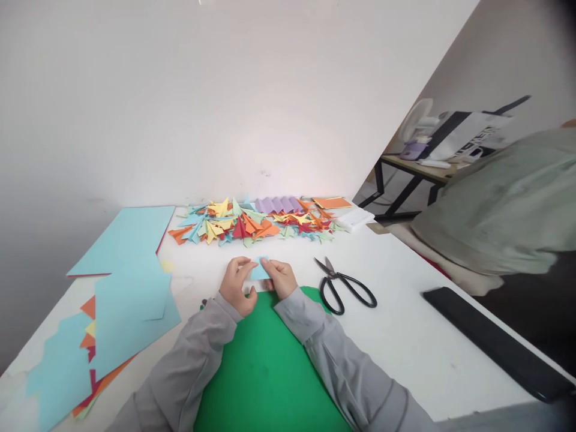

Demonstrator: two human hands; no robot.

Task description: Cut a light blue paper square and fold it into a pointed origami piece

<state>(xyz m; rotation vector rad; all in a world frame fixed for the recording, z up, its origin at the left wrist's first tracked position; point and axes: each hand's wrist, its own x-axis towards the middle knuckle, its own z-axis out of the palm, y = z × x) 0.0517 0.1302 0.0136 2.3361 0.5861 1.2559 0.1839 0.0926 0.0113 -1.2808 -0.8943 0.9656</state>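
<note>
A small light blue piece of paper (260, 273) is held up between my two hands, just above the near part of the white table. My left hand (236, 287) has its fingers curled at the paper's left edge, its thumb bent below. On the other side, my right hand (281, 278) pinches the paper with the thumb on its face and the fingers behind. To the right lie scissors (333, 275) with black handles, blades partly apart. Green material (270, 366) spreads beneath my forearms.
Folded colourful paper pieces (243, 225) are heaped along the wall, beside a pleated purple paper (279, 204). Blue sheets (130, 312) overlap at left. A black bar-like object (490, 339) lies at the right edge. Another person's sleeve (504, 198) is at right.
</note>
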